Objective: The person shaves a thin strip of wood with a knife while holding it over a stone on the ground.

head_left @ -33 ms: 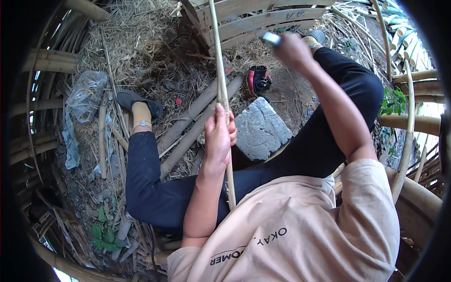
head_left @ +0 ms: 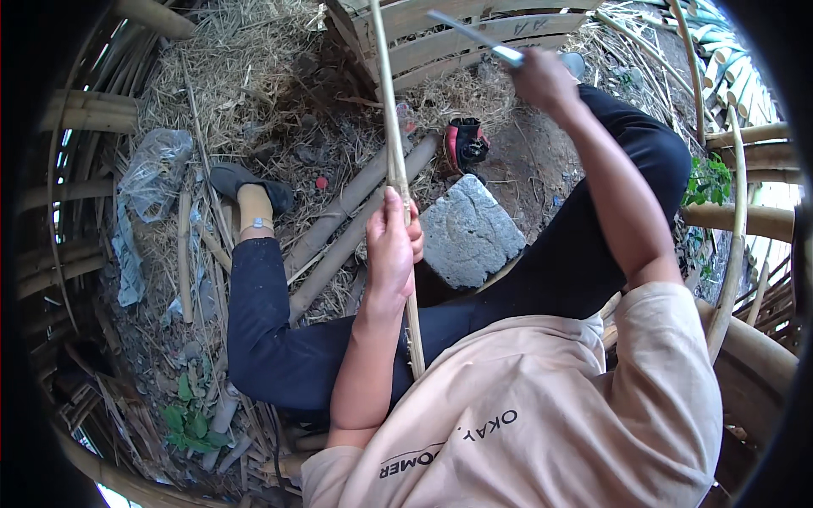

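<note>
My left hand (head_left: pixel 393 247) is closed round a long bamboo strip (head_left: pixel 391 110), thumb lying along it. The strip runs from the upper edge of the view down to my lap, and its lower end shows rough, frayed fibres. Away to the upper right, my right hand (head_left: pixel 546 83) grips a knife (head_left: pixel 506 54) with a pale handle. The thin blade points to the upper left, slightly blurred, and stands apart from the strip. Between my legs lies a rough grey stone block (head_left: pixel 471 233), just right of my left hand.
Behind the block sits a red and black object (head_left: pixel 466 146), its kind unclear. Bamboo poles (head_left: pixel 343 203) lie across straw-strewn ground. A slatted wooden panel (head_left: pixel 474 38) stands ahead. A clear plastic bag (head_left: pixel 157 173) lies at left, and cut bamboo (head_left: pixel 735 80) is piled far right.
My right hand has shifted a little to the right, and the knife's blade now shows where only a blurred pale end did. The bamboo strip's upper end has tilted slightly left.
</note>
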Motion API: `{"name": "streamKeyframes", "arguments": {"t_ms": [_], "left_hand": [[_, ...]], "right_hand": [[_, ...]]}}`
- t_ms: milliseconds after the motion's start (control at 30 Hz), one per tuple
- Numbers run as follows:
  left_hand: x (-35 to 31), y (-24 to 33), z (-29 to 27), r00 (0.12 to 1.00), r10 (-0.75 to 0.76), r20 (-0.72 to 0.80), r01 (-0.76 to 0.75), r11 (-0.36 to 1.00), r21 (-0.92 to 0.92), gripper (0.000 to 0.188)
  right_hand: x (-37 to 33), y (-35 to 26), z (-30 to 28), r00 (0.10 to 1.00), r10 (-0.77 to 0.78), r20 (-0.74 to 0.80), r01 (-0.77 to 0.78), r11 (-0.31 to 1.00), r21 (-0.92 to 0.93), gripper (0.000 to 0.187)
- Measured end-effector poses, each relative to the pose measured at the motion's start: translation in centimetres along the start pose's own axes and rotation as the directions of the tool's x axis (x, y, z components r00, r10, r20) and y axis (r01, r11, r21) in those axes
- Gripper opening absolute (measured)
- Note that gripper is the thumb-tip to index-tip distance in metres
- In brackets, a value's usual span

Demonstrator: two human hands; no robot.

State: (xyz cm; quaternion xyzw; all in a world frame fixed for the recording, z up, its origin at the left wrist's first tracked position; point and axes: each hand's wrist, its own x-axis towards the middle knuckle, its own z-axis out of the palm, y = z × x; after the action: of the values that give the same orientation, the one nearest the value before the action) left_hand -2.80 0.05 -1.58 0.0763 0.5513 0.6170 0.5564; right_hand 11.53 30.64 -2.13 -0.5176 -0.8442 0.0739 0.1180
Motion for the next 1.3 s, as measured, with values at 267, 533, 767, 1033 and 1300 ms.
{"name": "streamKeyframes", "arguments": {"t_ms": [267, 533, 767, 1033, 1300], "left_hand": [[0.0, 0.2, 0.6, 0.952, 0.302, -0.041, -0.299, 0.952, 0.065, 0.028], [-0.9, -0.3, 1.0, 0.857, 0.383, 0.344, -0.513, 0.697, 0.501, 0.055], [0.2, -1.7, 0.6, 0.631, 0.580, 0.516, -0.637, 0.007, 0.771, 0.051], [1.7, -4.0, -5.4, 0.867, 0.470, 0.165, -0.470, 0.659, 0.587, 0.061], [-0.8, -0.5, -1.7, 0.969, 0.243, -0.051, -0.216, 0.926, 0.311, 0.028]], "right_hand": [[-8.4, -8.0, -5.0, 0.889, -0.302, 0.343, -0.203, 0.412, 0.888, 0.036], [-10.2, -12.8, -5.6, 0.934, -0.343, 0.098, 0.103, 0.521, 0.848, 0.043], [-13.1, -16.0, -4.2, 0.915, -0.383, -0.124, 0.372, 0.690, 0.621, 0.043], [-14.9, -18.2, -6.6, 0.850, -0.516, 0.105, 0.348, 0.702, 0.621, 0.059], [-11.8, 12.7, -12.8, 0.524, 0.365, -0.770, 0.273, 0.784, 0.558, 0.017]]}}
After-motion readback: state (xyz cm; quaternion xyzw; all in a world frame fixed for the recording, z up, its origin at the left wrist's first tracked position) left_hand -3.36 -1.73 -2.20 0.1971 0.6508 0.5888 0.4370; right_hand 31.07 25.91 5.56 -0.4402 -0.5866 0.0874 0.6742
